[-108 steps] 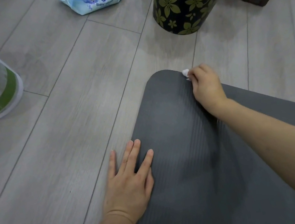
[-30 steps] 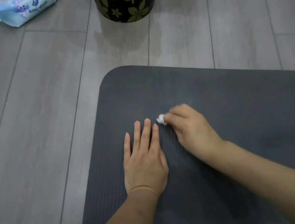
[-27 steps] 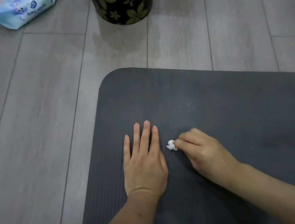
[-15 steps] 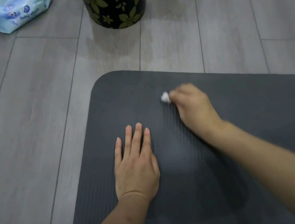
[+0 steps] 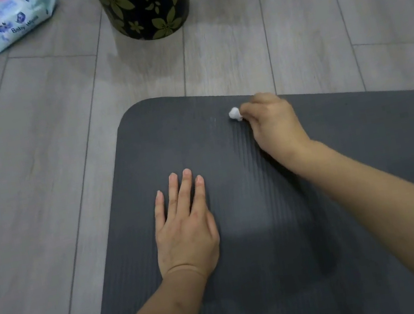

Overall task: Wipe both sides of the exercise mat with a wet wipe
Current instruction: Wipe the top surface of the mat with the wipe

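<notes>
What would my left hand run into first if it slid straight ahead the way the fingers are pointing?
Nothing on the mat: the left hand lies flat, fingers pointing up and slightly right. That line crosses bare mat to its far edge, then floor. It seems to pass between the flowered pot and the right hand holding the wipe, though depth is uncertain.

Exercise mat [image 5: 255,231] running off the right and bottom edges, wet wipe [image 5: 234,114] mostly hiding inside the right hand [image 5: 273,123], flowered bin [image 5: 145,4] and wipes pack [image 5: 2,22] getting cropped at top.

Balled wipe [image 5: 234,113] in right hand [image 5: 275,125] on mat [image 5: 366,156]
</notes>
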{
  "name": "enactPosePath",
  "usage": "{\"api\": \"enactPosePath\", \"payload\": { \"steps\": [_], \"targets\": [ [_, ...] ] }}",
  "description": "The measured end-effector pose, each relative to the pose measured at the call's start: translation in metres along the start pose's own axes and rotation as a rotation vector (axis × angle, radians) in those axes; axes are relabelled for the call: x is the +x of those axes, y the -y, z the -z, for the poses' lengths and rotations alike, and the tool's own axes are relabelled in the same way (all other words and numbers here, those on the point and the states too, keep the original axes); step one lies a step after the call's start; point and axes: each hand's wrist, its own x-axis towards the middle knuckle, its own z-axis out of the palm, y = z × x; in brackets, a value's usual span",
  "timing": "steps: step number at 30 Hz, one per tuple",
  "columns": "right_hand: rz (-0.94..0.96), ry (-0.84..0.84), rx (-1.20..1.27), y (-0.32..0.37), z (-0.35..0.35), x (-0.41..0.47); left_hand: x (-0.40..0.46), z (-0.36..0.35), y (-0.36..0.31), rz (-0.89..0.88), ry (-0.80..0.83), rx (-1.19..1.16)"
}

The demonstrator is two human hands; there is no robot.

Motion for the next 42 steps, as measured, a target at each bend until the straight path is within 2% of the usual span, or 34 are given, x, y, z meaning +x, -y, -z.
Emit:
{"api": "enactPosePath", "payload": {
  "steps": [5, 7, 9, 11, 14, 18, 22, 25, 28, 30, 32, 34, 38, 40, 42],
  "targets": [
    [0.185, 0.218, 0.112, 0.033, 0.047, -0.144, 0.000, 0.000, 0.000, 0.002, 0.000, -0.008],
    [0.255, 0.206, 0.054, 0.019, 0.046, -0.128, 0.000, 0.000, 0.000, -0.002, -0.002, -0.001],
    [0.232, 0.136, 0.006, 0.003, 0.033, -0.077, 0.000, 0.000, 0.000, 0.002, -0.001, 0.006],
    [0.141, 0.005, -0.052, -0.016, 0.013, -0.016, 0.000, -0.001, 0.000, 0.008, -0.005, 0.012],
    [-0.024, -0.067, -0.060, -0.028, 0.000, 0.027, 0.000, -0.001, -0.001, 0.000, -0.002, 0.022],
    [0.046, -0.016, 0.021, 0.004, 0.022, -0.055, 0.001, 0.000, -0.001, 0.003, 0.006, 0.013],
    [0.167, 0.194, 0.072, 0.027, 0.058, -0.158, 0.000, 0.001, -0.001, 0.003, -0.003, -0.001],
    [0.210, 0.144, -0.039, 0.005, 0.049, -0.106, 0.000, 0.001, 0.000, -0.003, 0.000, 0.001],
    [0.095, -0.013, -0.102, -0.027, 0.018, -0.013, 0.001, -0.001, 0.001, 0.001, -0.010, 0.013],
    [-0.006, -0.054, -0.107, -0.039, 0.007, 0.022, 0.000, -0.001, 0.001, -0.007, -0.019, 0.014],
    [-0.037, -0.050, -0.081, -0.028, 0.009, 0.008, 0.001, 0.000, 0.001, -0.013, -0.033, 0.000],
    [-0.020, -0.030, -0.018, -0.007, 0.022, -0.045, 0.000, 0.000, 0.000, -0.008, -0.025, 0.000],
    [0.113, 0.172, 0.089, 0.024, 0.055, -0.157, 0.000, -0.001, 0.001, -0.012, -0.015, 0.006],
    [0.196, 0.180, 0.029, 0.010, 0.056, -0.147, 0.000, -0.001, 0.000, -0.009, -0.019, 0.012],
    [0.188, 0.123, -0.039, -0.009, 0.045, -0.103, 0.000, -0.001, 0.001, -0.011, -0.021, 0.007]
  ]
}}
